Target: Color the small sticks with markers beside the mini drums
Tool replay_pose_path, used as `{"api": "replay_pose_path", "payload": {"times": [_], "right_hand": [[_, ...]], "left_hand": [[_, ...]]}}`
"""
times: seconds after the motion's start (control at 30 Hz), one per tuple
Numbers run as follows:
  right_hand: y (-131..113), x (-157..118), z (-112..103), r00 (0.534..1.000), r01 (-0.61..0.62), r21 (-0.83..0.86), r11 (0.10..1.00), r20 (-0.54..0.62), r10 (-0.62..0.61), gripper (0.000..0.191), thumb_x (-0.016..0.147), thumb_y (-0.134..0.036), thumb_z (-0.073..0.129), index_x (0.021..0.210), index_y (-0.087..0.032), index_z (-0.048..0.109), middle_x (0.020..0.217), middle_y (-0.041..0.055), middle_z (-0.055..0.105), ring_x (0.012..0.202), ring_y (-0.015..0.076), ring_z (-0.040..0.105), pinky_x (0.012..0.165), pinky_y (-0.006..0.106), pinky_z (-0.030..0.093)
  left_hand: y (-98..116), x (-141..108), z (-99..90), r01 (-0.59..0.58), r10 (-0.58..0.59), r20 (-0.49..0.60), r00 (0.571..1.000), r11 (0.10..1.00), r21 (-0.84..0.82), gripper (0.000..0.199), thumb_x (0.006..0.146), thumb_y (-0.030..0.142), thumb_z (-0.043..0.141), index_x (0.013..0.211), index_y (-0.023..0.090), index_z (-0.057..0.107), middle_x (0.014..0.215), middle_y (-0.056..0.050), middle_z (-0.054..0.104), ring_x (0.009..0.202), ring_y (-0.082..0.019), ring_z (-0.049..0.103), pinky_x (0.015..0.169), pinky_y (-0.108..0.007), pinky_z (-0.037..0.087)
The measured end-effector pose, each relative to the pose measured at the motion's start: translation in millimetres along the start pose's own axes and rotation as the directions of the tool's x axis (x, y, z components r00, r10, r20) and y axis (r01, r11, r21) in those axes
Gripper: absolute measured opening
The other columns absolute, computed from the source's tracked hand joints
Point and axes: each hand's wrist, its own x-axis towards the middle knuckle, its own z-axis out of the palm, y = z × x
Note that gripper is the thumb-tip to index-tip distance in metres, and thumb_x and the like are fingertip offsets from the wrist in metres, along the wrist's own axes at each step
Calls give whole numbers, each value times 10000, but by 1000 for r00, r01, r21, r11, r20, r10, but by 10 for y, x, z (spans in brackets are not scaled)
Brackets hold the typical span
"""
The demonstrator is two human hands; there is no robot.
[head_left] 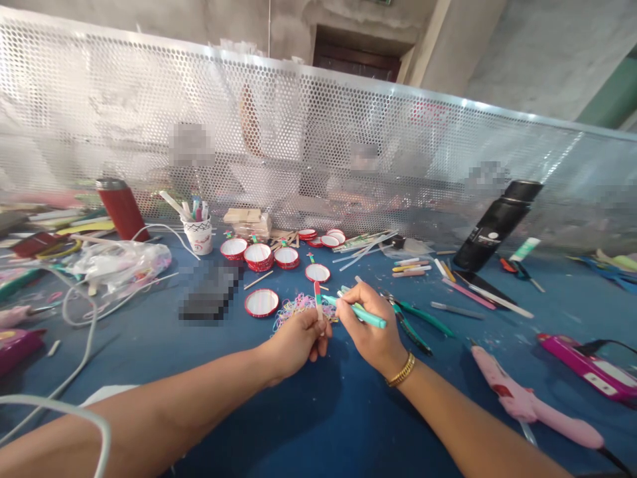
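My left hand (pixel 302 337) pinches the lower part of a small wooden stick (pixel 318 299), held upright; its top is red with a green band below. My right hand (pixel 371 322) is closed around a teal marker (pixel 367 315), whose tip points left at the green part of the stick. Whether the tip touches the stick is too small to tell. Behind my hands lies a pile of colourful rubber bands (pixel 297 307). Red-rimmed white discs (pixel 261 303) lie beyond, some stacked, and several have small painted sticks at their back edge.
Green-handled pliers (pixel 411 325), a pink glue gun (pixel 530 398) and a magenta power strip (pixel 590 365) lie right. A black bottle (pixel 497 226) stands behind. Left are a phone (pixel 212 292), a paper cup (pixel 198 236), a red bottle (pixel 122 209) and a white cable (pixel 92 332).
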Motion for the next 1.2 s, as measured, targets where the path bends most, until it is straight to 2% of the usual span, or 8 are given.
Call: {"api": "replay_pose_path", "payload": {"times": [0.23,0.4,0.57,0.73,0.9,1.1,1.2], "right_hand": [[18,-15,10,999,22,30,999,41,-23,122,848,-230,543,731,-198,522,684,-6,551,664,141,533,657,282,417],[23,-12,2,1000,4,1,1000,-13,-4,144,840,-225,546,705,-200,504,636,-22,512,599,126,493,607,270,398],[24,-21,12,999,21,26,999,42,-22,129,841,-221,544,718,-204,508,675,-10,535,660,140,520,647,277,412],[23,-28,5,1000,16,9,1000,1,-16,147,832,-210,550,697,-202,492,644,-22,503,619,131,491,629,275,395],[21,-29,18,998,17,41,999,53,-19,141,834,-206,548,704,-204,492,662,-17,525,648,136,513,645,274,403],[25,-10,-5,1000,23,-10,1000,1,-23,152,824,-203,552,688,-203,484,633,-26,491,613,131,484,627,275,390],[17,-23,0,999,26,14,1000,18,-27,140,825,-205,551,699,-203,492,650,-20,510,634,135,501,633,273,398]], "left_hand": [[2,-5,2,6,-6,-5,1000,1000,-2,216,914,262,337,771,170,470,546,38,498,436,-65,402,476,-204,284],[-6,-1,0,6,-6,-16,1000,1000,0,197,909,263,351,785,172,472,540,43,502,420,-60,383,471,-205,269],[17,-10,9,19,-19,-15,1000,1000,5,201,910,250,342,773,173,466,550,39,502,435,-64,402,473,-205,277],[11,2,0,32,-32,-21,999,999,-8,201,912,250,339,784,172,473,550,41,503,430,-62,400,470,-203,275],[-8,5,-6,1,-1,-17,1000,1000,1,204,911,256,347,769,173,469,557,38,506,441,-63,413,473,-201,286],[13,-4,2,20,-20,-20,1000,999,-25,197,909,260,349,777,173,467,543,44,498,425,-59,397,463,-199,272],[17,-7,2,23,-23,-19,1000,1000,-14,197,906,249,346,767,173,464,549,41,501,430,-60,401,465,-198,277]]}}
